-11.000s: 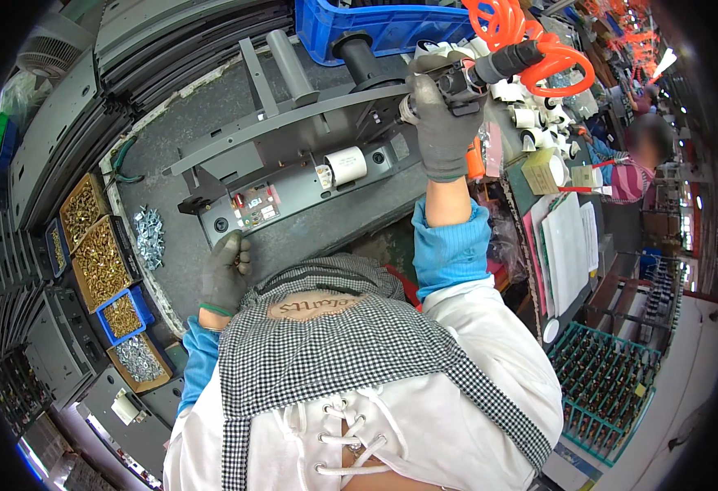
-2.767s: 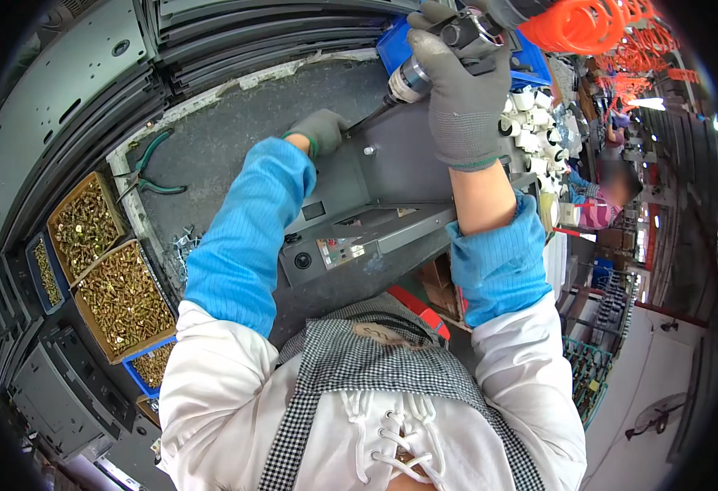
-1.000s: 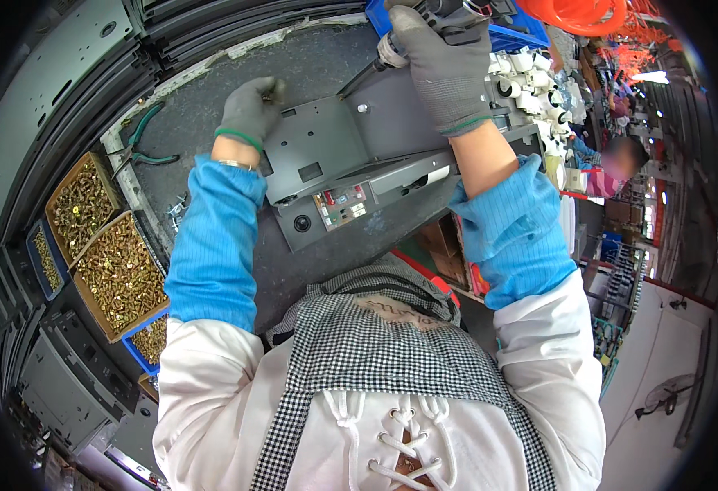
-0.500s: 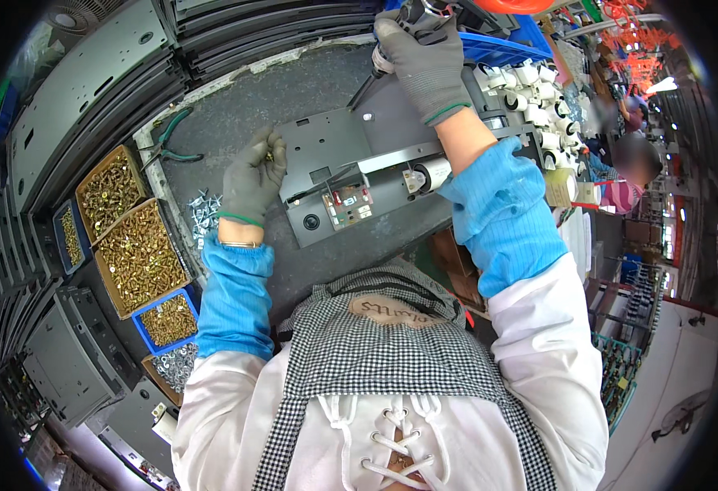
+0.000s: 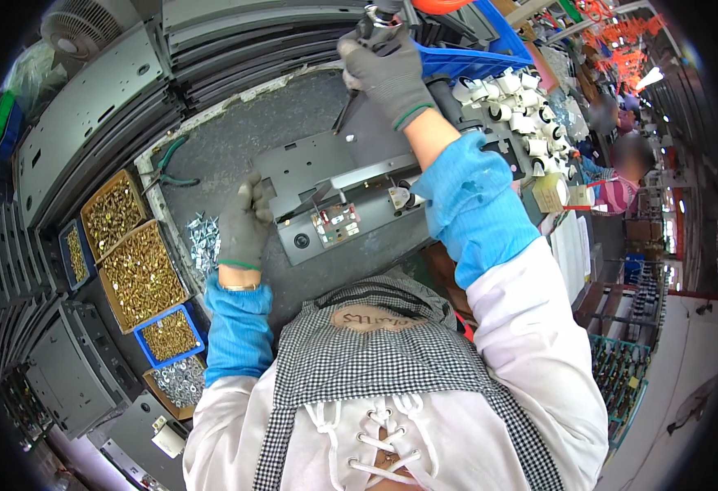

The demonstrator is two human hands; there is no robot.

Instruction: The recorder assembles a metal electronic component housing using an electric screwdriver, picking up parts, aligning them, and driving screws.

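Observation:
My right hand [image 5: 388, 78], in a grey glove, grips a power screwdriver [image 5: 379, 29] above the far side of a grey metal panel [image 5: 293, 168]. Its long dark bit [image 5: 344, 113] slants down to the panel's far edge. At the panel's left end is my left hand [image 5: 246, 219], also gloved, with fingers curled in; whatever they hold is too small to name. A small circuit board [image 5: 337, 224] sits in the near part of the panel, beside a round hole. Part of a white caster [image 5: 404, 196] shows at its right, partly behind my right forearm.
Trays of brass-coloured screws [image 5: 139, 274] stand at the left, beside loose silver screws [image 5: 204, 241] on the bench. Green-handled pliers [image 5: 175, 164] lie at the far left. White casters [image 5: 531, 123] are heaped at the right, near a blue bin [image 5: 498, 41]. Grey panels [image 5: 89, 114] are stacked behind.
The whole view has shifted a little. My left hand has drawn slightly nearer to me along the panel's left end. The screwdriver bit remains by the panel's far edge.

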